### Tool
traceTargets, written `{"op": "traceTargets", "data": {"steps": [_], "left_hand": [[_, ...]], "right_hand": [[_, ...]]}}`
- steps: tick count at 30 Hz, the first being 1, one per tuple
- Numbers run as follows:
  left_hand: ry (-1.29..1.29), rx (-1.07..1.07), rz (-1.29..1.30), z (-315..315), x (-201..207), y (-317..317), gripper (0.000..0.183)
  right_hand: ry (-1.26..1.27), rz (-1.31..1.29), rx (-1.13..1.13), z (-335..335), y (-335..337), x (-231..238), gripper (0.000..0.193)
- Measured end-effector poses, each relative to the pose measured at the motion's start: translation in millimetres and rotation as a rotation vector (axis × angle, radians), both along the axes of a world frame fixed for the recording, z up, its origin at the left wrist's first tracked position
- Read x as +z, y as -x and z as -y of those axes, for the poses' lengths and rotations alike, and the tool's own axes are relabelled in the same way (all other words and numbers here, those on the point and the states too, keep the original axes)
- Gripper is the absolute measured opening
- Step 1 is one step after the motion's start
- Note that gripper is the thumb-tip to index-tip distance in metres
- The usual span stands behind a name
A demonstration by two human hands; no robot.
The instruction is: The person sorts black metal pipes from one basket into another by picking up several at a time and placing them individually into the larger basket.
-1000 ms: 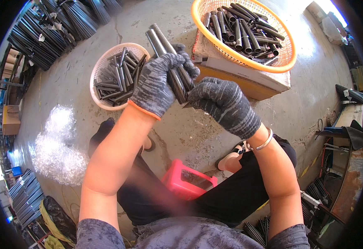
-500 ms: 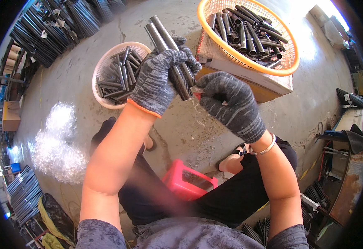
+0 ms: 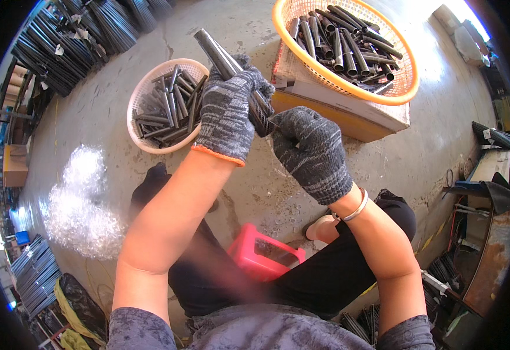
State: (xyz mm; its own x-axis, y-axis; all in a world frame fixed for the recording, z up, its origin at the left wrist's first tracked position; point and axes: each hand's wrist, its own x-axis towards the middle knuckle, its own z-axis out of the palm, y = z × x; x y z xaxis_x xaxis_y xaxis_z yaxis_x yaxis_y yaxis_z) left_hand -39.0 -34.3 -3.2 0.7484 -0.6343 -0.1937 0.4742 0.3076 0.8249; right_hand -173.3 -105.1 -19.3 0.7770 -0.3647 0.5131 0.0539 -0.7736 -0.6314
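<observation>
My left hand, in a grey-and-black knit glove with an orange cuff, is closed around dark, glossy tubes. They slant from upper left to lower right, one largely overlapping another. At their lower end is my right hand, in a similar glove, with thumb and fingers pinched together close to the tube mouth. Whatever lies in that pinch is too small to make out. Beyond my left hand stands a pale pink basket holding short dark tubes. A larger orange-rimmed basket of similar tubes is at the upper right.
The orange-rimmed basket rests on a cardboard box. A pink plastic stool is between my legs. Crumpled clear plastic film lies on the floor at left. Bundles of long dark rods stand far left, and small clear scraps litter the floor.
The tubes have turned in my left hand, so the two that showed side by side now overlap. My left hand has shifted slightly right; my right hand has moved a little left and down.
</observation>
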Motion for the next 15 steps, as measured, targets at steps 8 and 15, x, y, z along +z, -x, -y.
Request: {"op": "traceTargets", "data": {"steps": [8, 15], "left_hand": [[0.107, -0.023, -0.053, -2.0, -4.7, -2.7, 0.032], [0.229, -0.127, -0.064, -12.1, -5.6, -10.5, 0.035]], "right_hand": [[-0.016, -0.064, -0.061, -1.1, -5.4, -3.1, 0.014], [-0.393, -0.097, -0.074, 8.2, 0.7, 0.3, 0.008]]}}
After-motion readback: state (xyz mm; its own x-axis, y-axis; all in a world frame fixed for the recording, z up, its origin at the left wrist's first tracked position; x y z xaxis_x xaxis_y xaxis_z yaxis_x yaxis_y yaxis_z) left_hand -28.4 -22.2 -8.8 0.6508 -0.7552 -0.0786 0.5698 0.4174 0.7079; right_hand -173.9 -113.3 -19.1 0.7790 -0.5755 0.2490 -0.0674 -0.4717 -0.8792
